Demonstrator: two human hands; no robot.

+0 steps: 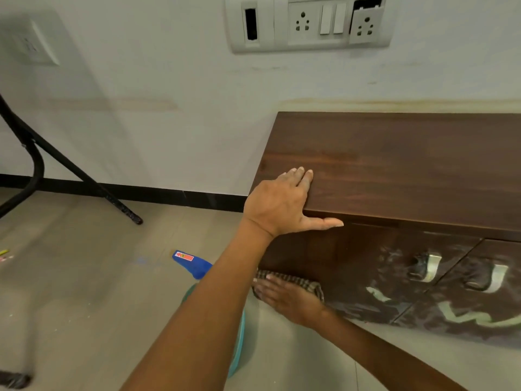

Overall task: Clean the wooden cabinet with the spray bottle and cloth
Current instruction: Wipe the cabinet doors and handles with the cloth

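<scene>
The dark brown wooden cabinet (408, 165) stands against a pale wall, its flat top bare and its glossy front carrying two curved metal handles (430, 266). The left hand (284, 203) lies flat and spread wide on the top's near left corner, fingers stretched across the wood and the thumb pointing right along the front edge; it holds nothing. Below it, the right hand (284, 299) reaches in from the lower right and presses a brown checked cloth (298, 282) flat against the lower left part of the cabinet front, palm open over the fabric, fingers pointing left. The cloth shows above and to the right of the fingers.

The spray bottle with a blue trigger head and a red label (191, 262) stands on the grey tiled floor (84, 277) just left of the cabinet, its pale teal body (238, 342) mostly hidden behind the left forearm. Neither hand touches it.

On the wall above the cabinet sits a white switch and socket panel (308, 22). To the far left, a black metal frame leg (70, 170) slants down to the floor, and a black skirting strip (158, 194) runs along the base of the wall.
</scene>
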